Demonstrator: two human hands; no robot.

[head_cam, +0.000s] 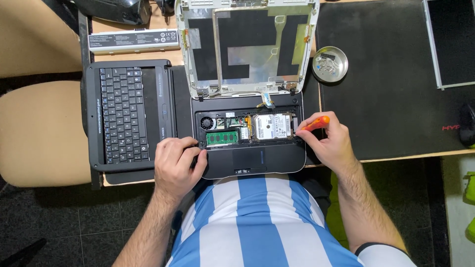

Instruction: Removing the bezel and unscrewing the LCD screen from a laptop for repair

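A small opened laptop base (250,159) lies in front of me, showing a fan, a green memory module (222,137) and a silver hard drive (272,126). Its bare lid shell (247,44) stands open behind it. My left hand (175,165) rests on the base's front left corner, fingers curled against the edge. Over at the base's right edge, my right hand (329,141) grips an orange-handled screwdriver (314,123), its tip pointing toward the hard drive side.
A removed black keyboard panel (128,114) lies to the left, a grey battery pack (133,40) behind it. A round metal dish (330,63) with small screws sits on a black desk mat (396,99). A screen panel (452,42) lies at far right.
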